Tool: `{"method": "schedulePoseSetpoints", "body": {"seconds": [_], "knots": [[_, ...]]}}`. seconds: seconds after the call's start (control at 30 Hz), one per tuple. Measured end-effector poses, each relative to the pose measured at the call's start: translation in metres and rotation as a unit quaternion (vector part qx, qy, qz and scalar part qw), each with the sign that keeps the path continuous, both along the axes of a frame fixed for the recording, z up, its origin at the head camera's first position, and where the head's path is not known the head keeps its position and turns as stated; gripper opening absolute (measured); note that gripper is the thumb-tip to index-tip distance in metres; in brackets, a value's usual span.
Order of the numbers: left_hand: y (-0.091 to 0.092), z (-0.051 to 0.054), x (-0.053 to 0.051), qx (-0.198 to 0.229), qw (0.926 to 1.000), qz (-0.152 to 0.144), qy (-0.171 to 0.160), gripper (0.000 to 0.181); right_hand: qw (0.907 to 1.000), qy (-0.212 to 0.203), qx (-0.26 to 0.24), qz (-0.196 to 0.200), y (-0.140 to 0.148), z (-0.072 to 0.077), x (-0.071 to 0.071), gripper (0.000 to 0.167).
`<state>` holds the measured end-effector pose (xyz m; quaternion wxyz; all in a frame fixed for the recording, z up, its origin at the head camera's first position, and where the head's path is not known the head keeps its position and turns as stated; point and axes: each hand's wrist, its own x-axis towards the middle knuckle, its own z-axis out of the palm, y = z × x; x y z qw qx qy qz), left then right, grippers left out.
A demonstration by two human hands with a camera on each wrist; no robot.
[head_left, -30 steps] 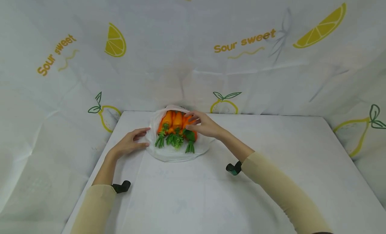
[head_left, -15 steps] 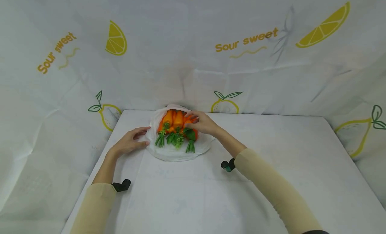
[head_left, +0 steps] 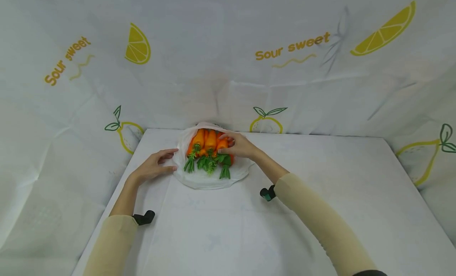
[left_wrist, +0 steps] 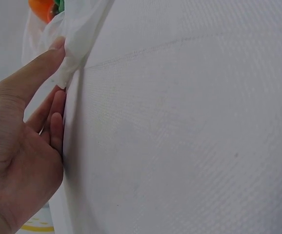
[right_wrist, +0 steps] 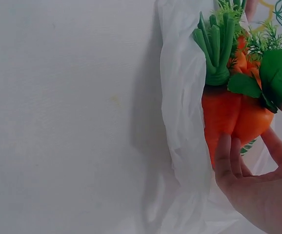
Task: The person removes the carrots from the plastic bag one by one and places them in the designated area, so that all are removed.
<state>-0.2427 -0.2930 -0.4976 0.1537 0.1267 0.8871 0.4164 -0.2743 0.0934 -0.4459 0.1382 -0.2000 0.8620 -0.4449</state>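
Note:
A white plastic bag [head_left: 203, 183] lies on its side on the table, its mouth toward me. Several orange carrots [head_left: 210, 140] with green tops sit inside, tops pointing outward. At the bag's right side my right hand [head_left: 241, 144] holds one carrot [right_wrist: 253, 119] with green leaves, thumb on one side and fingers curled on the other. A redder carrot [right_wrist: 219, 114] with thick green stalks lies beside it. My left hand [head_left: 154, 165] touches the bag's left edge with its fingertips and thumb tip, thumb and fingers apart. In the left wrist view the thumb [left_wrist: 43, 68] rests against the plastic.
The white-covered table [head_left: 228, 228] stretches in front of the bag and to its right. A white cloth backdrop [head_left: 199, 70] with lemon prints hangs behind the table's far edge. A dark wrist camera [head_left: 268, 193] sits near the right cuff, another dark camera [head_left: 144, 217] near the left.
My right forearm has moved slightly left and inward, and the right hand's fingers have shifted on the carrot. The left hand stays at the bag's edge.

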Motion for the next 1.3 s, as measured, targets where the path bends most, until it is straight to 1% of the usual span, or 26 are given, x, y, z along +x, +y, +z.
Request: {"method": "schedulePoseSetpoints", "body": {"seconds": [0.17, 0.2, 0.4, 0.53, 0.67, 0.73, 0.9, 1.03, 1.17, 1.3], "knots": [[0.0002, 0.0002, 0.0007, 0.006, 1.0, 0.004, -0.007, 0.076, 0.9999, -0.004, 0.01, 0.003, -0.0012, -0.0013, -0.001, 0.059], [0.0001, 0.0005, 0.0009, 0.005, 1.0, 0.001, -0.004, 0.076, 0.9999, -0.004, 0.013, 0.004, -0.0013, -0.0016, -0.0011, 0.059], [0.0005, 0.0012, 0.0009, 0.004, 1.0, 0.003, -0.004, 0.076, 0.9998, 0.007, 0.017, 0.005, -0.002, -0.0025, -0.0019, 0.057], [0.001, 0.0014, 0.0007, 0.003, 1.0, 0.003, -0.001, 0.075, 0.9999, 0.013, 0.007, 0.0, -0.0021, -0.0027, -0.0026, 0.053], [0.0019, 0.0026, 0.0025, 0.007, 1.0, 0.003, 0.0, 0.075, 1.0, 0.0, 0.0, -0.009, -0.0018, -0.0023, -0.0016, 0.051], [0.0019, 0.0029, 0.0034, 0.007, 1.0, 0.0, 0.001, 0.075, 0.9999, -0.004, 0.001, -0.014, -0.0021, -0.0027, -0.0011, 0.049], [0.0017, 0.0018, 0.0032, 0.007, 1.0, 0.002, 0.002, 0.075, 0.9995, 0.007, 0.013, -0.028, -0.0043, -0.0041, 0.0004, 0.048], [0.0015, 0.0019, 0.0029, 0.009, 1.0, 0.0, 0.0, 0.074, 0.9991, 0.01, 0.019, -0.036, -0.0061, -0.0023, 0.0037, 0.048], [0.0015, 0.0018, 0.0025, 0.008, 1.0, 0.0, 0.001, 0.074, 0.9989, 0.01, 0.021, -0.039, -0.0063, -0.0004, 0.0065, 0.049], [0.0018, 0.0008, 0.0022, 0.006, 1.0, 0.004, 0.002, 0.074, 0.9989, 0.01, 0.02, -0.042, -0.0046, -0.0018, 0.006, 0.05]]}}
